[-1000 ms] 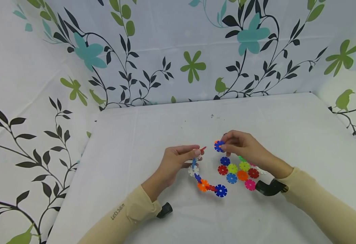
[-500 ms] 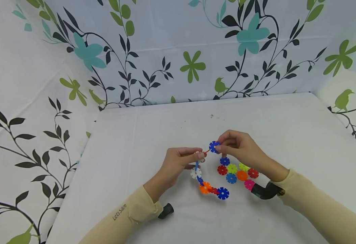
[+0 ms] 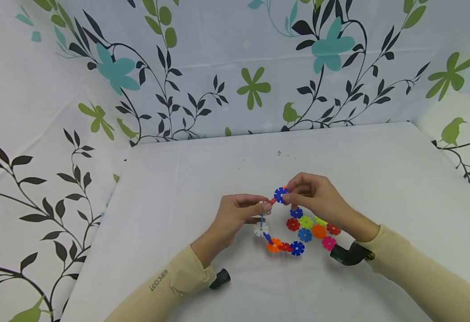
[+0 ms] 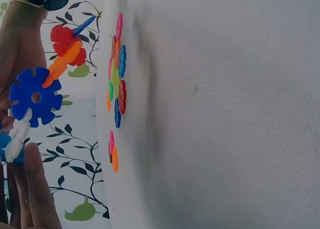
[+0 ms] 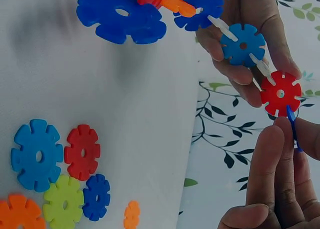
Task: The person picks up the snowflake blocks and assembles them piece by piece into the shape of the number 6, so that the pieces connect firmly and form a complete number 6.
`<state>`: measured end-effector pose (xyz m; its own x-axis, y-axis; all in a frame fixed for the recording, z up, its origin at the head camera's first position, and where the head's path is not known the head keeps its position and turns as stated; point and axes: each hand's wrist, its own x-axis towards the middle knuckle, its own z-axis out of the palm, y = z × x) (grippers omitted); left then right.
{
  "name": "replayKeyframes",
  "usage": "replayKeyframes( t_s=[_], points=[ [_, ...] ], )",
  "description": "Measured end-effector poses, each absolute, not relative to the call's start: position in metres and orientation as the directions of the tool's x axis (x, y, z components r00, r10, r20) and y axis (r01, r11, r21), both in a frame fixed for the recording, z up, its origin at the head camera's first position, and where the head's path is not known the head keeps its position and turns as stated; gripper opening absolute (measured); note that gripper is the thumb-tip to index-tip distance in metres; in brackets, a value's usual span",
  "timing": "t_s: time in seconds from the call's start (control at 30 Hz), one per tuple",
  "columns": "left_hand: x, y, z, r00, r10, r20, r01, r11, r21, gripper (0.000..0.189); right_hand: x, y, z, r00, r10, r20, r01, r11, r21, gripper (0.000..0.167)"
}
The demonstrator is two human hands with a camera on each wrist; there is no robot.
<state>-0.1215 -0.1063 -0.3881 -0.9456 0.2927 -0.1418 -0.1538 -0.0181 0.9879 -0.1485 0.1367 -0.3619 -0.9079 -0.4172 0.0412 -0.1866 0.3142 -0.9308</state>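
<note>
A chain of slotted plastic discs point(image 3: 274, 245), in red, white, light blue, blue and orange, hangs in a curve from my left hand point(image 3: 232, 219). Thumb and fingers of that hand pinch it near its upper end, where a red disc point(image 5: 280, 94) sticks out. My right hand point(image 3: 319, 192) pinches a blue disc point(image 3: 280, 195) by its edge. Seen edge-on in the right wrist view, this blue disc meets the rim of the red one at a slot. At the chain's low end is another blue disc point(image 3: 297, 248).
Loose discs in several colours, among them an orange one point(image 3: 319, 231) and a pink one point(image 3: 329, 243), lie on the white table point(image 3: 202, 165) under my right hand. Black curved pieces point(image 3: 349, 254) stick out at both wrists. Leaf-patterned cloth point(image 3: 202, 53) hangs behind.
My right hand has moved left with the blue disc, bringing it up to the red disc at the chain's end. The chain's lower part has swung slightly right.
</note>
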Motion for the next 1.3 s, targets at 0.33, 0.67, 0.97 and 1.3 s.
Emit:
replayKeyframes(
  t_s=[0.33,0.67,0.97,1.3],
  points=[
    [-0.12,-0.106,-0.384,-0.963,0.244,-0.113,-0.112,0.018,0.994,0.027,-0.145,0.134,-0.364,-0.895,-0.406,0.186,-0.326,0.307,-0.894,0.009],
    [-0.121,-0.105,-0.381,-0.956,0.274,-0.109,-0.104,0.03,0.994,0.027,-0.143,0.131,-0.365,-0.898,-0.389,0.204,-0.334,0.301,-0.893,0.009],
    [-0.121,-0.101,-0.378,-0.959,0.264,-0.098,-0.083,0.069,0.994,0.037,-0.139,0.127,-0.365,-0.903,-0.387,0.185,-0.319,0.32,-0.892,0.017],
    [-0.121,-0.102,-0.38,-0.953,0.303,-0.017,0.025,0.133,0.991,0.024,-0.139,0.134,-0.37,-0.893,-0.403,0.2,-0.346,0.33,-0.878,0.022]
  ],
)
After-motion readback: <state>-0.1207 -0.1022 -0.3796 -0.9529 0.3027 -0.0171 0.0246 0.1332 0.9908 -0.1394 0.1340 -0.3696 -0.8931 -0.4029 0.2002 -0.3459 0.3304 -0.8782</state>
